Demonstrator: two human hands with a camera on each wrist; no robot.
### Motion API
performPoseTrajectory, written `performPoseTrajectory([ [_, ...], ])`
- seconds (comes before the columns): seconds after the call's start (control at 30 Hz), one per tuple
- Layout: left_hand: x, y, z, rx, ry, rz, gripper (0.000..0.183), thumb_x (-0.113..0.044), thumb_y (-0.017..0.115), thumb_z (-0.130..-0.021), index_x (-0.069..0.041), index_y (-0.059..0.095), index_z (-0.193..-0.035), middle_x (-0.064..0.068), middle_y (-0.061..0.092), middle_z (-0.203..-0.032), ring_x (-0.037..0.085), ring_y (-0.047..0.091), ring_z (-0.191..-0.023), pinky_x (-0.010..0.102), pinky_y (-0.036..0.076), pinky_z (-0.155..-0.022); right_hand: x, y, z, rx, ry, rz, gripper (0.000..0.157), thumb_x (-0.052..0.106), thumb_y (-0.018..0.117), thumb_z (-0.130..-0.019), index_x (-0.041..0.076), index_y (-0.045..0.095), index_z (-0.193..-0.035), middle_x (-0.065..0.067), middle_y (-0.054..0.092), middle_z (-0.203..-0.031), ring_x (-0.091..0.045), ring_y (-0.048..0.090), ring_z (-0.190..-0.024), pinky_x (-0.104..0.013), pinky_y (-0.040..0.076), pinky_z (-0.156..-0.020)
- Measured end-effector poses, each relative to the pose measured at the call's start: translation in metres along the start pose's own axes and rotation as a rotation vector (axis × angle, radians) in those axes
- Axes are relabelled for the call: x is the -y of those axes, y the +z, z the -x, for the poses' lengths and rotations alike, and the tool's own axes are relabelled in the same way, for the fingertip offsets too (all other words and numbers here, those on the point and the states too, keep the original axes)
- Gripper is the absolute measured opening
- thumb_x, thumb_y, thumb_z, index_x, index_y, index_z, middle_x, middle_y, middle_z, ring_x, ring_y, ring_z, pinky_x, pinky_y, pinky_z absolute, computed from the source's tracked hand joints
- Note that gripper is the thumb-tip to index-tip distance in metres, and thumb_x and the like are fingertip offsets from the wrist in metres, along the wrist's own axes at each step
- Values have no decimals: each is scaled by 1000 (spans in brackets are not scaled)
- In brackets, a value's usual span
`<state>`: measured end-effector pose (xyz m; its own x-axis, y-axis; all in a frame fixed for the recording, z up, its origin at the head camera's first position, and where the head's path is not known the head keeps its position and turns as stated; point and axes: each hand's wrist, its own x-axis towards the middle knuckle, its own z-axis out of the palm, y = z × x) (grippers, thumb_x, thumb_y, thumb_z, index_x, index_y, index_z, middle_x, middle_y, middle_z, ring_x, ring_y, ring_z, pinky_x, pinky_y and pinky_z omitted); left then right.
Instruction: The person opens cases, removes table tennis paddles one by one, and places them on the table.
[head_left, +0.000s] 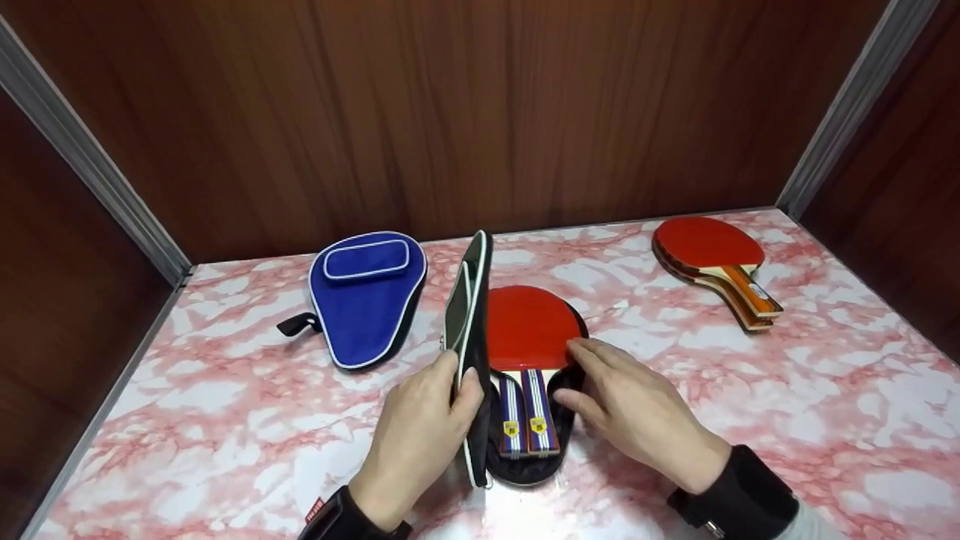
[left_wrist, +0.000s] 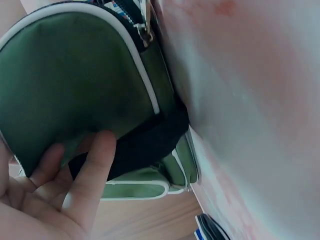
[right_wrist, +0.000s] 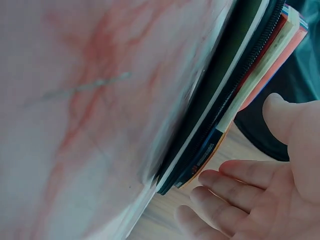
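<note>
A green paddle-shaped case with white piping lies unzipped at the middle of the table, its lid (head_left: 457,315) raised nearly upright. My left hand (head_left: 420,416) grips the lid's edge, thumb on the inner side. In the left wrist view, its fingers lie against the green cloth (left_wrist: 75,75) beside a black strap (left_wrist: 150,145). Inside the case are two table tennis paddles (head_left: 532,326), red face up, with striped handles side by side. My right hand (head_left: 637,409) lies at the case's right rim, fingers extended by the paddle edge; the right wrist view shows its palm (right_wrist: 255,205) holding nothing.
A closed blue paddle case (head_left: 364,307) with a black strap lies at the left. Two stacked red paddles (head_left: 709,244) lie at the back right, handles toward the front. Brown wood-grain panels (head_left: 480,112) enclose the marbled table (head_left: 225,435) at the back and sides.
</note>
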<state>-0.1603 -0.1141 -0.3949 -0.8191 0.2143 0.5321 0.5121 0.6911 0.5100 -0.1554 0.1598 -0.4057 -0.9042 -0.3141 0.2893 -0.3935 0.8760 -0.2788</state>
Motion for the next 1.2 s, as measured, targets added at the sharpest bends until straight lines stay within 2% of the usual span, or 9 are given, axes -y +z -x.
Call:
performPoseTrajectory([
  [0.33, 14, -21, 9, -19, -49, -70, 30, -24, 75, -98, -23, 56, -75, -14, 40, -58, 13, 47, -51, 34, 33, -49, 8, 0, 3, -18, -8, 31, 72, 48, 74, -105, 1, 59, -157, -17, 60, -157, -36, 59, -145, -56, 49, -115],
  [0.6, 25, -27, 17, -63, -35, -126, 28, -24, 75, -95, -26, 58, -74, -18, 38, -55, 13, 47, -48, 36, 31, -48, 18, -3, 6, -55, -20, 93, 61, 46, 76, -104, 5, 67, -148, -13, 68, -145, -34, 67, -132, -55, 53, -109],
  [0.73, 28, -28, 20, -71, -34, -140, 32, -24, 75, -94, -26, 54, -71, -18, 37, -54, 13, 48, -48, 35, 30, -48, 24, -3, 6, -59, -21, 119, 45, 47, 77, -104, 10, 74, -129, -5, 73, -118, -27, 73, -104, -49, 60, -90],
  [0.87, 30, -28, 21, -76, -27, -151, 35, -23, 75, -93, -25, 50, -69, -17, 37, -54, 14, 50, -48, 34, 31, -48, 29, -3, 3, -65, 13, 137, 34, 51, 78, -101, 17, 72, -100, 6, 61, -85, -17, 65, -75, -41, 53, -67],
  [1.03, 32, -27, 22, -72, -17, -156, 36, -23, 75, -93, -26, 49, -69, -17, 37, -54, 13, 49, -48, 34, 31, -47, 36, 0, -3, -60, 49, 141, 44, 61, 75, -100, 23, 64, -80, 11, 48, -67, -12, 57, -61, -39, 45, -57],
  [1.2, 34, -28, 24, -85, -9, -160, 37, -23, 75, -93, -25, 48, -68, -16, 37, -54, 14, 48, -47, 35, 31, -47, 42, 6, -9, -43, 77, 176, 61, 74, 66, -99, 23, 54, -67, 9, 41, -56, -16, 51, -53, -40, 41, -50],
])
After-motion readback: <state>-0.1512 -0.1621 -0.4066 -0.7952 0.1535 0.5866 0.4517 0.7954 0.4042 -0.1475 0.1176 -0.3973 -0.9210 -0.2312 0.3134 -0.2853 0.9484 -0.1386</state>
